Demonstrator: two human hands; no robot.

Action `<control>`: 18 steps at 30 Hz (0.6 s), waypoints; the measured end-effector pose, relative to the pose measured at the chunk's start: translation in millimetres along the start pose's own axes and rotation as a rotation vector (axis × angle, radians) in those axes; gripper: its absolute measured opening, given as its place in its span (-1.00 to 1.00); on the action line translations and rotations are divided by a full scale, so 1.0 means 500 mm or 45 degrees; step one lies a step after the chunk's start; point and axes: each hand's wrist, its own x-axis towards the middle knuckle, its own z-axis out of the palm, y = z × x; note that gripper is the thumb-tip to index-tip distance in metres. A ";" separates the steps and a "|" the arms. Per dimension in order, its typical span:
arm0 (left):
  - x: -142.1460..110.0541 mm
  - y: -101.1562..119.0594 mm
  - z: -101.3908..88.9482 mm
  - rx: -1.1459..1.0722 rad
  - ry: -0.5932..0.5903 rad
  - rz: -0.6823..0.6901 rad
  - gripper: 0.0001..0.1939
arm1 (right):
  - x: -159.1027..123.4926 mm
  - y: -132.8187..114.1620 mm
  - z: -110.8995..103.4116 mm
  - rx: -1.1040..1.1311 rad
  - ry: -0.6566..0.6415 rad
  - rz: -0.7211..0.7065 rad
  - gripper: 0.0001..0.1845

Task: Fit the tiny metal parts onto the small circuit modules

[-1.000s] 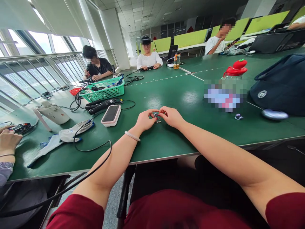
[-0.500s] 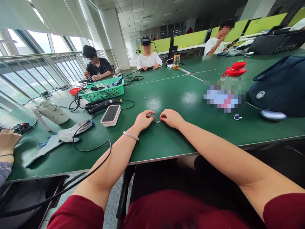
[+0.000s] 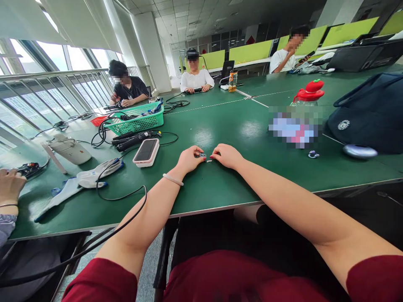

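Observation:
My left hand [image 3: 190,159] is closed in a pinch on a small dark-and-light object [image 3: 202,155], too small to name. Close on its right, my right hand [image 3: 227,156] has thumb and fingertips pressed together; whether something tiny is between them cannot be made out. Small whitish pieces [image 3: 209,161] lie on the green table [image 3: 217,188] just below the gap between both hands.
Left of my hands are a pink-edged device [image 3: 146,152], work gloves [image 3: 85,178], a cable and a green basket [image 3: 138,121]. To the right lie a small patterned ring [image 3: 313,154], a silvery oval case [image 3: 359,151] and a dark bag [image 3: 371,113]. Several people sit around.
The small object in my left hand has tilted and shifted slightly right and down. My right fingertips have moved a little left, toward it and away from the whitish pieces.

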 end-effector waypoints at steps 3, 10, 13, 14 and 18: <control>-0.001 0.000 -0.001 0.008 0.008 -0.014 -0.73 | 0.001 0.009 -0.006 0.018 -0.010 -0.011 -0.84; -0.002 0.000 0.000 0.017 -0.006 -0.031 -0.74 | 0.002 0.021 -0.004 -0.003 -0.044 -0.042 -0.89; -0.003 0.002 -0.001 0.026 -0.008 -0.019 -0.70 | 0.003 0.018 0.000 -0.030 -0.050 -0.048 -0.86; -0.003 0.002 -0.002 0.028 -0.009 -0.013 -0.69 | 0.002 0.017 0.001 -0.038 -0.050 -0.048 -0.85; -0.003 0.002 -0.003 0.024 -0.012 0.012 -0.74 | 0.000 0.011 0.003 -0.062 -0.039 -0.050 -0.83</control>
